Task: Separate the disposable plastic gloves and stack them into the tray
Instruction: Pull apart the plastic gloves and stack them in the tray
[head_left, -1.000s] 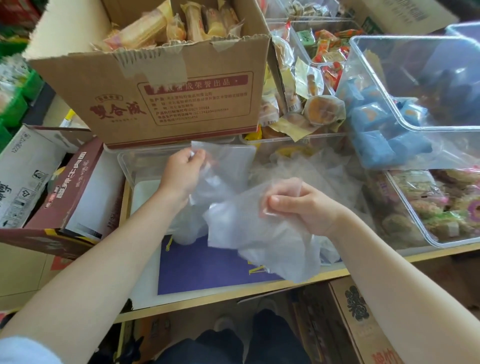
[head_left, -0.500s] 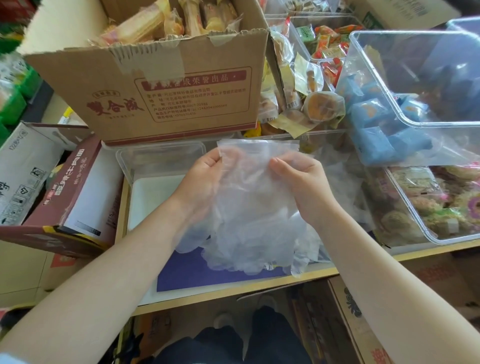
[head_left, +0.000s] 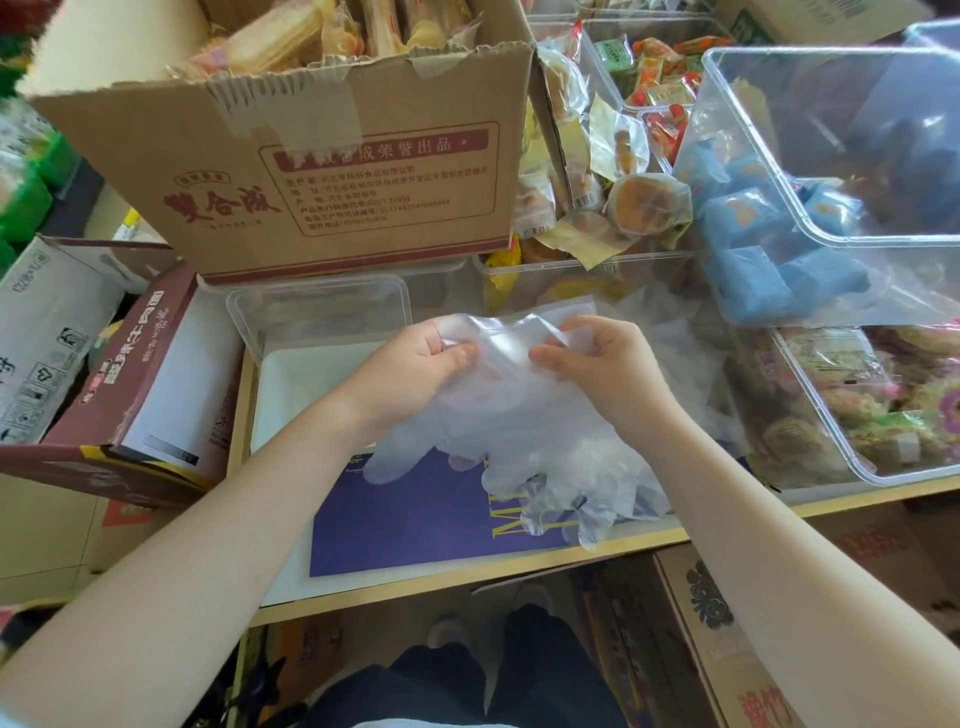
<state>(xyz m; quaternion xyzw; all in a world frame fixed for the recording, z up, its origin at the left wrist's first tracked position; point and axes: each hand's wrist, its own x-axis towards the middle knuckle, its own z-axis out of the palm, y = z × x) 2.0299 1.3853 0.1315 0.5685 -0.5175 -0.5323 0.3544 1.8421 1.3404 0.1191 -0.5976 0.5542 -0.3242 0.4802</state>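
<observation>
A bunch of clear disposable plastic gloves (head_left: 519, 415) hangs between my hands above the table, finger ends drooping toward the front edge. My left hand (head_left: 415, 364) pinches the cuff edge on the left. My right hand (head_left: 608, 364) pinches the same top edge on the right, thumbs facing each other. A clear plastic tray (head_left: 311, 306) sits just behind and left of my left hand, in front of the cardboard box. More loose gloves (head_left: 685, 353) lie on the table behind my right hand.
A big cardboard box (head_left: 332, 171) of wrapped snacks stands behind the tray. Clear bins of packaged food (head_left: 857, 395) fill the right side. A brown carton (head_left: 130, 374) sits at left. A purple sheet (head_left: 415, 519) covers the table front.
My hands came together from apart, both now pinching the top edge of the glove bunch close to each other; the cuff edge is crumpled lower than half a second ago.
</observation>
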